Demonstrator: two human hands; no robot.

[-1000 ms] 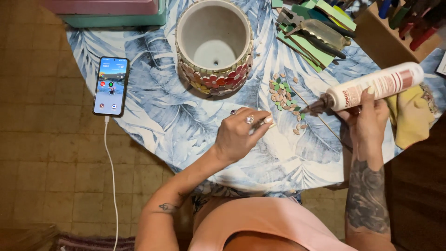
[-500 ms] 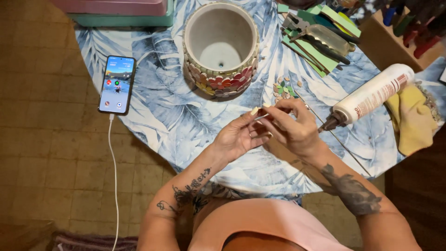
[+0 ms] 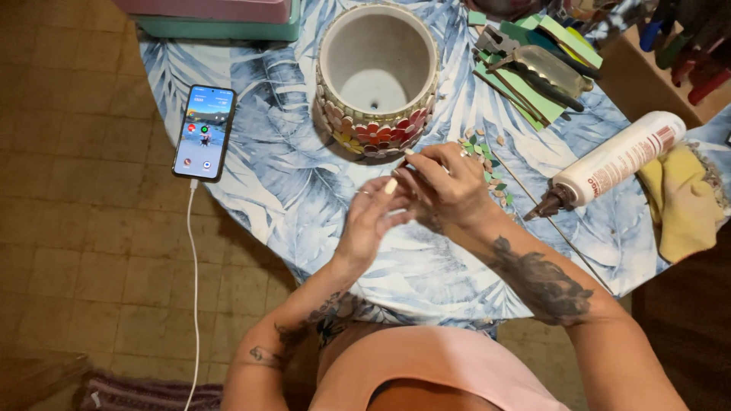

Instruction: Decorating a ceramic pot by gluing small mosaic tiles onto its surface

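Here, I see both hands meeting over the leaf-printed blue and white tablecloth (image 3: 304,190). The right hand (image 3: 449,186) has its fingertips (image 3: 415,161) pinched together on something tiny; it is too small for me to name, and the thumb hides most of it. The left hand (image 3: 373,217) curls loosely just beside it, fingers (image 3: 390,186) half bent with long pale nails touching the right hand's fingertips, holding nothing that I can make out.

Just beyond the right knuckles lies a scatter of small flat mosaic chips, green and tan (image 3: 483,156). Farther out from the fingers stands a round pale pot with a matt grey inside and glossy red, yellow and white tiles around its wall (image 3: 377,76). To the right of the hands lies a white cylindrical glue bottle with a dark nozzle (image 3: 609,167), on its side, next to a crumpled yellow cloth (image 3: 685,202). Well left of the fingers rests a lit smartphone (image 3: 204,132) on its white cable (image 3: 192,266).
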